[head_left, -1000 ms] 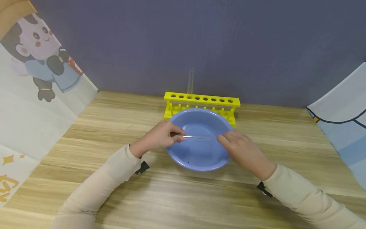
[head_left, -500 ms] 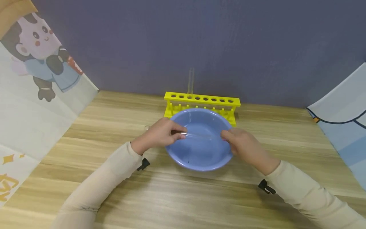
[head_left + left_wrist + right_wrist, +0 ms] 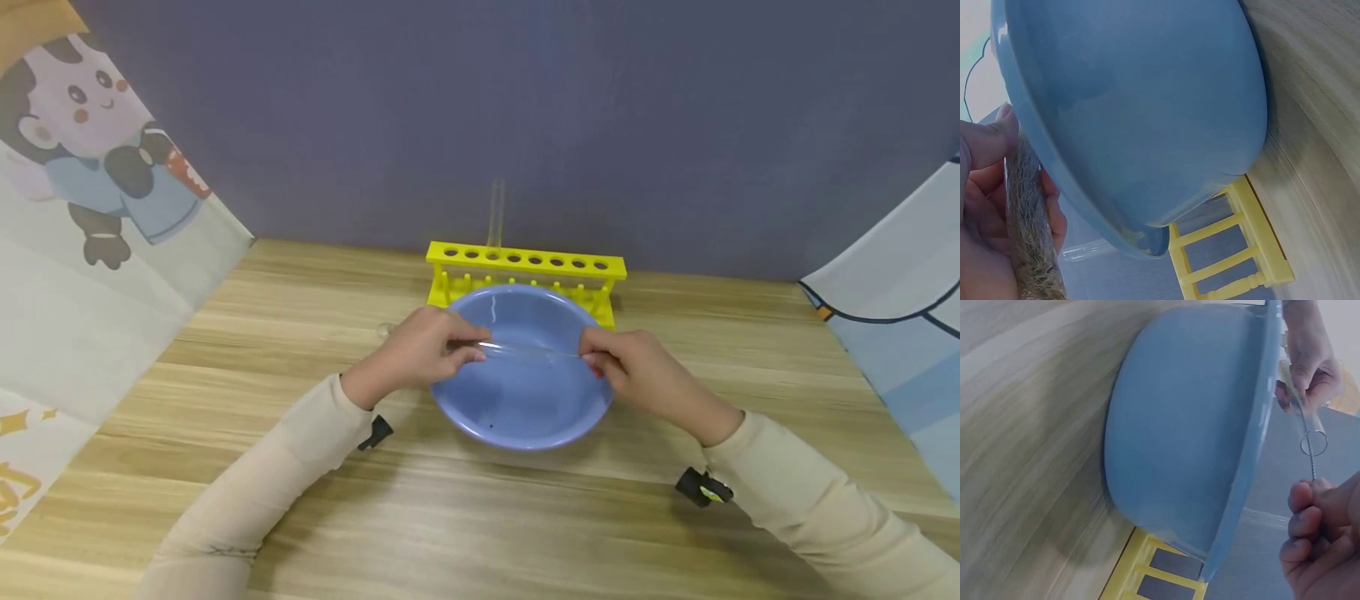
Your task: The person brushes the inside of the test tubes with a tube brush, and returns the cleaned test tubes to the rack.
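Apparently glass, the test tube (image 3: 517, 348) is over the basin (image 3: 517, 421), held in the left grip (image 3: 423, 350), a brush (image 3: 1032, 219) inside; the right grip (image 3: 637, 367) pinches its wire stem (image 3: 1313, 467). Probably light, fragile, slippery if wet: hold the body gently.

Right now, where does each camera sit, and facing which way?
Head: on the person's head, facing forward and down at the blue basin and yellow rack; left hand, right hand and both sleeves show.
Left wrist: on that wrist, facing the basin's outer side; left fingers grip a tube with bristles inside.
Right wrist: on that wrist, facing the basin's opposite side; right fingers pinch a twisted wire, left hand beyond.
Shared: both wrist views show the basin, rack and left hand.
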Available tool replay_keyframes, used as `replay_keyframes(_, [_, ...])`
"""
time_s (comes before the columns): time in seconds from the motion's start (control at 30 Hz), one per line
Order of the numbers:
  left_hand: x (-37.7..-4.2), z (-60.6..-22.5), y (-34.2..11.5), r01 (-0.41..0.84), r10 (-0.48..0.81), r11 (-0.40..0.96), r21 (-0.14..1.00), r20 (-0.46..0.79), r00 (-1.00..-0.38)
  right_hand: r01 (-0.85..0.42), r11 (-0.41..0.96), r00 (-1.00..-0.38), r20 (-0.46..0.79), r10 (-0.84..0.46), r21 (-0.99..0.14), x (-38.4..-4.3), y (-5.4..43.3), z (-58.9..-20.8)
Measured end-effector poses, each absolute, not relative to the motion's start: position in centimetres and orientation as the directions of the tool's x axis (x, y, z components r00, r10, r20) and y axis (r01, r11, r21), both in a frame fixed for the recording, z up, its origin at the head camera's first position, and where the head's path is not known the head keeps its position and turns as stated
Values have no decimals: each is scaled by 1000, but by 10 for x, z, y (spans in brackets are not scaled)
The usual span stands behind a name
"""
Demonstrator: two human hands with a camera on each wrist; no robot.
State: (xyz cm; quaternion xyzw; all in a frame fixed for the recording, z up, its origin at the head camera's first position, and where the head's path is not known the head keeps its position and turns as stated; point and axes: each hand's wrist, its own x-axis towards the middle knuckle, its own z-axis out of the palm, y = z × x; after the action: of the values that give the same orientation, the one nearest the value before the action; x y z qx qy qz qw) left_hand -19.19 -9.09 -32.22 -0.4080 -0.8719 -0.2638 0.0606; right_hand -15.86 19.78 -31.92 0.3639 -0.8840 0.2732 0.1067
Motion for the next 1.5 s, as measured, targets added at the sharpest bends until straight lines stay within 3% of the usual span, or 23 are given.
replay_keyframes(0.17, [-192,-328,-93,795,679,512,327,413,-607,-584,569,-790,244,-563,-578,-160,199,-316])
replay_keyframes(0.33, [-192,-332,-95,833,674,492,254,494,-549,-452,539,-820,93,-565,-710,-161,198,-312])
replay_keyframes(0.77, [-193,-331,-94,856,662,495,150,573,-483,-336,525,-849,10,-529,-782,-161,200,-309])
replay_keyframes(0.93, [-194,-332,-94,857,661,495,146,576,-480,-336,480,-825,7,-565,-810,-162,202,-310])
replay_keyframes(1.07, [-193,-330,-94,848,652,502,169,571,-499,-459,529,-811,95,-577,-714,-160,201,-311])
replay_keyframes(1.2, [-193,-330,-94,840,642,510,185,568,-515,-599,637,-793,246,-557,-485,-156,196,-311])
replay_keyframes(1.3, [-194,-331,-94,839,642,512,184,567,-516,-636,671,-772,313,-554,-381,-153,193,-310])
replay_keyframes(1.5, [-193,-331,-93,839,641,509,191,566,-518,-653,704,-751,363,-553,-280,-150,186,-312])
